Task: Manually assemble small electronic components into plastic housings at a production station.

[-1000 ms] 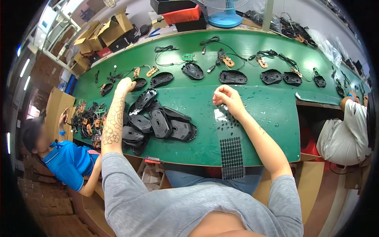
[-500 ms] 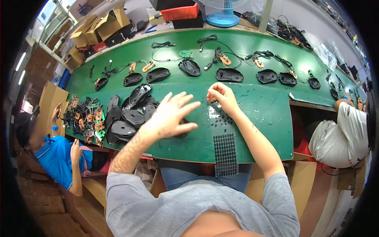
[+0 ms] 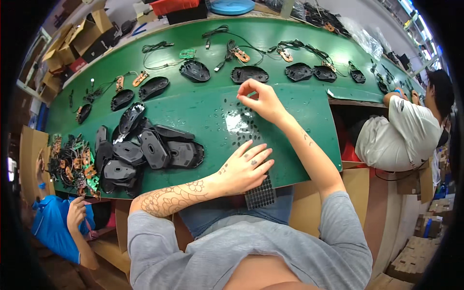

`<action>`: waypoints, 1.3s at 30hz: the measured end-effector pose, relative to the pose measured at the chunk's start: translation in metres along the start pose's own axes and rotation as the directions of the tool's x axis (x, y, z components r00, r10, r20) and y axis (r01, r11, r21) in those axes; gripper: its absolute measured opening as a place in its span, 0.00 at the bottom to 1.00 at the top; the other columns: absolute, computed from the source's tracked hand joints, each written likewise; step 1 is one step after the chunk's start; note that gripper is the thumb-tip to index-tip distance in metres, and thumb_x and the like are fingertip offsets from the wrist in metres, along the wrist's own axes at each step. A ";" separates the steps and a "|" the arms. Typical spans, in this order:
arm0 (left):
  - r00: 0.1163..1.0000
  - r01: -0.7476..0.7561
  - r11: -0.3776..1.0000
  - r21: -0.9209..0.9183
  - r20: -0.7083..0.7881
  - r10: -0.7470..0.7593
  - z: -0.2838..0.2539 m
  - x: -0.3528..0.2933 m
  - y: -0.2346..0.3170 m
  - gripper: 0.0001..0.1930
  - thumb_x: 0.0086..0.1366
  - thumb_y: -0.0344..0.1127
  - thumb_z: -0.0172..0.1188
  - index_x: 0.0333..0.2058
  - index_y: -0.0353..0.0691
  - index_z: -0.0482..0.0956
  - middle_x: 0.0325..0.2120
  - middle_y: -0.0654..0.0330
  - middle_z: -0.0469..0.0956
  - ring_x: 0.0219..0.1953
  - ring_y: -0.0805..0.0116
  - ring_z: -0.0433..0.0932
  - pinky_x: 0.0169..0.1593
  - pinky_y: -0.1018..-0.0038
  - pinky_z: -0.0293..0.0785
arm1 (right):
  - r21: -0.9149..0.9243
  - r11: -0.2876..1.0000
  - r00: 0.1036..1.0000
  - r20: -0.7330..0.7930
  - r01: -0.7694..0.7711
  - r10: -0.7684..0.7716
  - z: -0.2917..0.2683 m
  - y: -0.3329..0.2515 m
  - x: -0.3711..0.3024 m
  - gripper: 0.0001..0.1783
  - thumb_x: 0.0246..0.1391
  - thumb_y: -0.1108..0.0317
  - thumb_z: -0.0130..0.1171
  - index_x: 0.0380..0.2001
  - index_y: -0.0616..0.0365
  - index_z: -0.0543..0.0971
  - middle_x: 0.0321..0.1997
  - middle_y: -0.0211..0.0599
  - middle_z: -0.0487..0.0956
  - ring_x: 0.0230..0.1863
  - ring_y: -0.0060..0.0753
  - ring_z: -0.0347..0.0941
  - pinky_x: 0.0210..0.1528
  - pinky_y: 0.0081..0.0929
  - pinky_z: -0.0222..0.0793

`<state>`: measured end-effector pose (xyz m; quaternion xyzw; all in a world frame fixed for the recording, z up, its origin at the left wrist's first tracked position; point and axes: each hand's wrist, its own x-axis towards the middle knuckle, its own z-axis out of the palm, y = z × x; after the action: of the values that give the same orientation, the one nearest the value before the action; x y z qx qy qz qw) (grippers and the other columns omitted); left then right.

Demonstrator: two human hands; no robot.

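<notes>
My left hand (image 3: pixel 246 166) lies flat with fingers spread on the green table (image 3: pixel 203 104), its fingertips on a black gridded sheet of small pads (image 3: pixel 261 195) that hangs over the front edge. My right hand (image 3: pixel 261 101) hovers further back over a clear film dotted with small dark pads (image 3: pixel 239 123). Its thumb and forefinger are pinched together; anything between them is too small to see. A pile of black mouse shells (image 3: pixel 145 150) lies to the left of my left hand.
Mouse bases with cables (image 3: pixel 249 74) line the table's far side. Circuit boards (image 3: pixel 72 164) are heaped at the left end. One co-worker in white (image 3: pixel 406 130) sits at the right, another in blue (image 3: pixel 53 227) at lower left. Cardboard boxes (image 3: pixel 82 34) stand behind.
My left hand has come back from the mouse shells at the far left and now rests flat near the front edge. My right hand stays over the film.
</notes>
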<state>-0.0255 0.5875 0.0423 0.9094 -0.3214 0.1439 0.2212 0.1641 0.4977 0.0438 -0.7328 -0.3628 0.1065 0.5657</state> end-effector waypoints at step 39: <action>0.927 -0.296 0.855 -0.427 0.087 0.364 0.023 -0.019 -0.007 0.11 0.56 0.34 0.56 0.38 0.40 0.79 0.56 0.61 0.71 0.63 0.64 0.64 0.68 0.63 0.55 | -0.232 0.972 1.000 -0.018 -0.023 0.020 0.009 0.004 -0.009 0.09 0.44 0.78 0.60 0.31 0.58 0.75 0.28 0.28 0.76 0.30 0.23 0.68 0.33 0.20 0.65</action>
<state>-0.0321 0.5907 0.0125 0.7833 -0.5128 0.0344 0.3498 0.1541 0.4987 0.0350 -0.7986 -0.3604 0.0639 0.4777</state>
